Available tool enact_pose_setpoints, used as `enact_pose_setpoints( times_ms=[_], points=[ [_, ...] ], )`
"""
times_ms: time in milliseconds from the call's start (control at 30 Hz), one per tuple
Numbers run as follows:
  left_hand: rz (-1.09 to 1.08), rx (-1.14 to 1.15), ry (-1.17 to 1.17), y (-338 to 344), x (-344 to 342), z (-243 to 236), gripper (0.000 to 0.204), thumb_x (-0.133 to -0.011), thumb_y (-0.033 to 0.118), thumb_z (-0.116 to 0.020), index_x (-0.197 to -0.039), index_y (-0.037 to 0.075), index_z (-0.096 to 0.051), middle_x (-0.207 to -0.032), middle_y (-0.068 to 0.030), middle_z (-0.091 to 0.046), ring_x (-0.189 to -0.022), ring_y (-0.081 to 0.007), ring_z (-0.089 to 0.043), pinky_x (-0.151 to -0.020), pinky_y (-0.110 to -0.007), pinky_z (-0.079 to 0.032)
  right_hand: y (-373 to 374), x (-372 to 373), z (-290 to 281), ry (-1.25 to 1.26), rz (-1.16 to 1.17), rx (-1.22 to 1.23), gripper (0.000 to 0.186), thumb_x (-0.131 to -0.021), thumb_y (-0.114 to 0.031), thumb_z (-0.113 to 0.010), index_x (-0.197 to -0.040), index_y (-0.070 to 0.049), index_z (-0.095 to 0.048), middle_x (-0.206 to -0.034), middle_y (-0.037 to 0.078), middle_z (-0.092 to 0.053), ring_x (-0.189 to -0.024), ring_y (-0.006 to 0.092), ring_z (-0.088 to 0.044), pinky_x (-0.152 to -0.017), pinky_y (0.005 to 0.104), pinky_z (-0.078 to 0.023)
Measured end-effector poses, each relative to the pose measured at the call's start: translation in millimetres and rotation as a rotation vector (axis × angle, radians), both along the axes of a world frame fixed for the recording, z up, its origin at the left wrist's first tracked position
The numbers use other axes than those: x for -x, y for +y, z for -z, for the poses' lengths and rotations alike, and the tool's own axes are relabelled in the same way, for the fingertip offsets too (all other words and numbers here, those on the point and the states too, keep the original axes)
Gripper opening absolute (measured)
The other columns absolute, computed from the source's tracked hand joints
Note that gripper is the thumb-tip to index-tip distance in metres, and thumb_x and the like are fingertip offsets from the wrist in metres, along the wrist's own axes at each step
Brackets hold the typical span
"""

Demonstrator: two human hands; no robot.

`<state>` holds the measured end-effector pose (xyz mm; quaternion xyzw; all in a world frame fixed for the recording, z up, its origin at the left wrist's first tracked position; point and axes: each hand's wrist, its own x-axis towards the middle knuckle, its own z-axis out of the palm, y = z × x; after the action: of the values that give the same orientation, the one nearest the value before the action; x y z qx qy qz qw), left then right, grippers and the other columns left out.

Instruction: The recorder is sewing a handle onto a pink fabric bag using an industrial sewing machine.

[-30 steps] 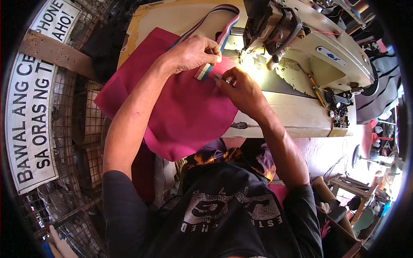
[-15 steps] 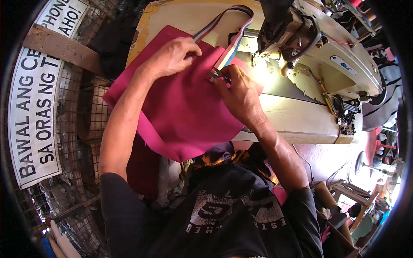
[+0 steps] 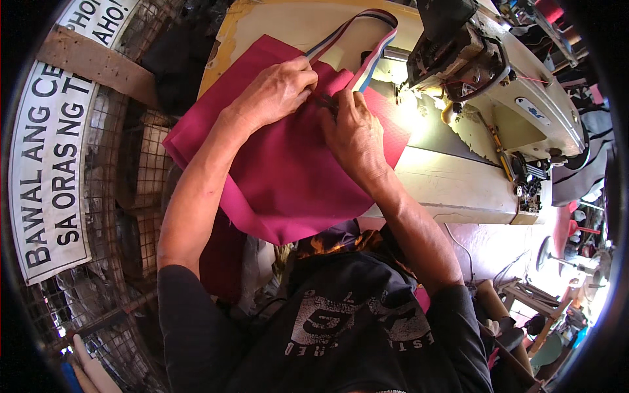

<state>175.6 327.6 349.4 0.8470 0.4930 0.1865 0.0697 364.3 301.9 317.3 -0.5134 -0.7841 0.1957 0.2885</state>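
A magenta fabric bag (image 3: pixel 282 173) lies across the near left of the sewing table, its lower edge hanging toward my lap. A striped strap (image 3: pixel 375 14) in white, red and blue loops up from its far edge. My left hand (image 3: pixel 278 90) rests over the bag beside the strap's left end, fingers curled into a pinch; what they grip is hidden. In my right hand (image 3: pixel 357 137) are small dark thread snips (image 3: pixel 324 99), mostly covered by my fingers. Their tip points left toward my left fingertips, close to the strap's right end.
A sewing machine (image 3: pixel 524 108) with its lamp lit stands to the right on the pale table (image 3: pixel 452 180). A yellow-handled tool (image 3: pixel 499 147) lies by its base. Wire mesh with a white sign (image 3: pixel 52 177) and a wooden plank (image 3: pixel 98 65) borders the left.
My right hand has turned more upright, and the snips have tilted and show less. My left hand has moved slightly right, nearer to them. The view has shifted a little.
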Motion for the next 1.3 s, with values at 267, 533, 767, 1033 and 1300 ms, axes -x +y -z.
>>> enact_pose_setpoints(
  times_ms=[267,533,767,1033,1300],
  points=[
    [0.029,0.033,-0.072,-2,-4,-5,0.01,-0.085,0.0,-0.068,-0.092,-0.002,-0.061,-0.101,-0.0123,-0.057,-0.093,-0.0346,-0.062,-0.083,-0.043,-0.052,2,5,6,-0.044,0.036,0.08,0.027,-0.096,-0.028,-0.06,-0.105,-0.004,-0.052,-0.105,0.02,-0.062,-0.087,0.044,-0.066,-0.073,0.0538,-0.052],
    [-0.236,0.045,-0.044,4,19,-4,0.012,-0.092,0.002,-0.059,-0.103,-0.001,-0.06,-0.102,-0.0144,-0.059,-0.097,-0.0368,-0.061,-0.086,-0.044,-0.051,-20,-43,-4,0.226,0.006,0.021,0.03,-0.095,-0.016,-0.066,-0.118,-0.001,-0.054,-0.108,0.022,-0.063,-0.091,0.0403,-0.068,-0.074,0.0471,-0.056],
    [-0.24,-0.061,-0.159,-71,-76,-2,0.04,-0.089,0.033,-0.071,-0.11,0.001,-0.061,-0.117,-0.0173,-0.059,-0.116,-0.0393,-0.057,-0.098,-0.048,-0.047,-49,-144,-8,0.322,0.277,0.267,0.039,-0.09,-0.019,-0.075,-0.122,-0.001,-0.062,-0.106,0.015,-0.066,-0.092,0.022,-0.064,-0.081,0.0359,-0.052],
    [-0.452,-0.195,0.169,-69,-129,54,0.054,-0.085,0.043,-0.073,-0.113,-0.001,-0.056,-0.133,-0.0229,-0.046,-0.134,-0.0492,-0.041,-0.11,-0.068,-0.033,-47,-162,-8,0.436,0.315,0.389,0.037,-0.094,-0.028,-0.071,-0.12,-0.003,-0.064,-0.086,0.006,-0.066,-0.078,0.0135,-0.059,-0.072,0.0303,-0.049],
    [-0.503,-0.114,0.095,-86,-155,46,0.08,-0.083,0.063,-0.069,-0.122,-0.004,-0.05,-0.147,-0.03,-0.037,-0.142,-0.0518,-0.03,-0.115,-0.069,-0.02,-46,-162,-5,0.504,0.315,0.383,0.036,-0.095,-0.029,-0.07,-0.119,-0.002,-0.065,-0.081,0.003,-0.065,-0.075,0.0109,-0.057,-0.07,0.0288,-0.048]
  ],
)
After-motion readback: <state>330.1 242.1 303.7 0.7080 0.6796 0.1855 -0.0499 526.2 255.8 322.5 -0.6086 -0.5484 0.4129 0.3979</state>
